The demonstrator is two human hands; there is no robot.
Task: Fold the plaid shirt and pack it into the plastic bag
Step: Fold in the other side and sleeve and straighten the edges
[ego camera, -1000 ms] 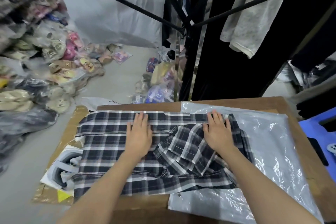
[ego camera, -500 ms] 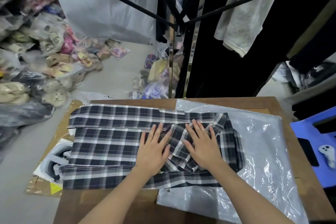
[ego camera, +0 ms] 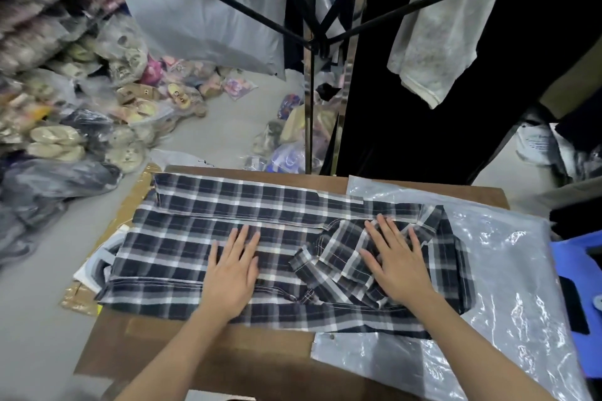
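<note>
**Two flat hands on a half-folded plaid shirt**

Two bare hands lie palm-down on the plaid shirt (ego camera: 202, 238), fingers spread wide and gripping nothing. The left hand (ego camera: 232, 273) presses the middle of the shirt body, fingers pointing away from the person. The right hand (ego camera: 398, 265) rests on the bunched, folded-in sleeve and collar area toward the shirt's right end, where the fabric lies in diagonal creases.

The shirt is stretched sideways across the brown desk (ego camera: 208, 355), its far edge folded over into a long band. Its left end hangs past the desk edge, above a flattened piece of cardboard (ego camera: 78, 298) and a white printed sheet (ego camera: 94, 265) on the floor. Its right end overlaps the clear plastic bag (ego camera: 508, 286), which lies flat on the desk's right side with the shirt resting on top of it, not inside.

Beyond the desk stand black metal rack bars (ego camera: 228, 5), dark hanging garments (ego camera: 404, 101) and a pale one (ego camera: 436, 26). Bagged slippers (ego camera: 55, 143) are heaped on the left. A blue stool (ego camera: 576, 273) sits at the right edge.
</note>
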